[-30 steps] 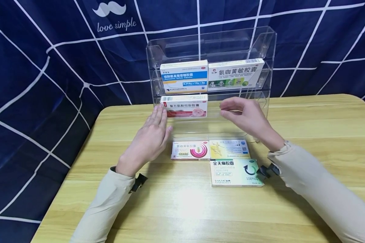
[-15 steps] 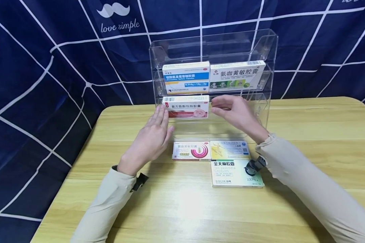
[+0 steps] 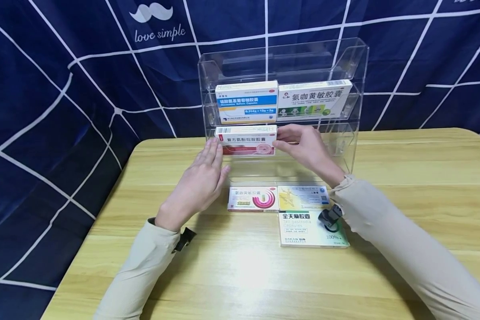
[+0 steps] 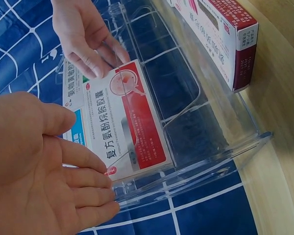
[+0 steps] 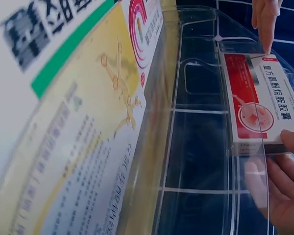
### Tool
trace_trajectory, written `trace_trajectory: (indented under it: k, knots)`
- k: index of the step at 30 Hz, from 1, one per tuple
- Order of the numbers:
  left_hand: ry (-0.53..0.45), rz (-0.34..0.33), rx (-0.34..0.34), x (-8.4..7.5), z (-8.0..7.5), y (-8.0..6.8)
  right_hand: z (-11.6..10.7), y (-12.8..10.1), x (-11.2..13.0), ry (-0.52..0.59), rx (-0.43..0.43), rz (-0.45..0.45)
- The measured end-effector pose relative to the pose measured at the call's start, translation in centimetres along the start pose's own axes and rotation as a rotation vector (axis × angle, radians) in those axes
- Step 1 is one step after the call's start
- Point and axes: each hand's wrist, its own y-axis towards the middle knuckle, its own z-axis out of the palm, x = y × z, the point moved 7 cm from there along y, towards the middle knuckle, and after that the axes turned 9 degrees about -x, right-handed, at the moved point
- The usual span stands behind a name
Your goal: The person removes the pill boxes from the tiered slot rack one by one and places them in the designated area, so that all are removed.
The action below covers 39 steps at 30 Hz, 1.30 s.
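The dark blue checked cloth backdrop [image 3: 84,89] carries a white moustache sign over the words "love simple". In the clear acrylic tiered rack [image 3: 352,58], the white box with a blue band [image 3: 246,101] shows "0.314g × 12s × 2", the white box with a green strip [image 3: 314,99] reads "氨咖黄敏胶囊", and the white and red box [image 3: 247,140] below reads "复方氨酚烷胺胶囊". On the wooden bench [image 3: 424,186], the white and green box [image 3: 304,229] reads "全天麻胶囊", "Tall gastrodia Capsules" and "100%", and the white box with pink rings [image 3: 253,198] reads "氨咖黄敏胶囊".

Bright even light, soft shadows, glare on table [image 3: 244,266], blurred wrist close-ups

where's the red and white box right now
In the head view, the red and white box sits left on the clear rack's lower shelf, between the left hand and right hand.
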Motion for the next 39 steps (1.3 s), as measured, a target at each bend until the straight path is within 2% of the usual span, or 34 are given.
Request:
trace_trajectory:
  k: [8,13,24,31,39]
  knots:
    - [0.0,0.012,-0.01,0.0,0.1,0.1,0.0,-0.1,-0.2,0.002,0.001,-0.015]
    - [0.006,0.022,-0.02,-0.1,0.1,0.2,-0.2,-0.2,-0.3,0.024,-0.028,-0.055]
    - [-0.004,0.0,0.011,0.1,0.4,0.3,-0.9,-0.4,-0.4,0.114,-0.099,-0.135]
    - [-0.01,0.002,0.022,0.1,0.4,0.1,-1.4,-0.8,-0.3,0.2,-0.097,-0.162]
    - [-0.018,-0.011,0.051,0.2,0.6,0.0,-2.2,-1.1,0.0,0.187,-0.149,-0.183]
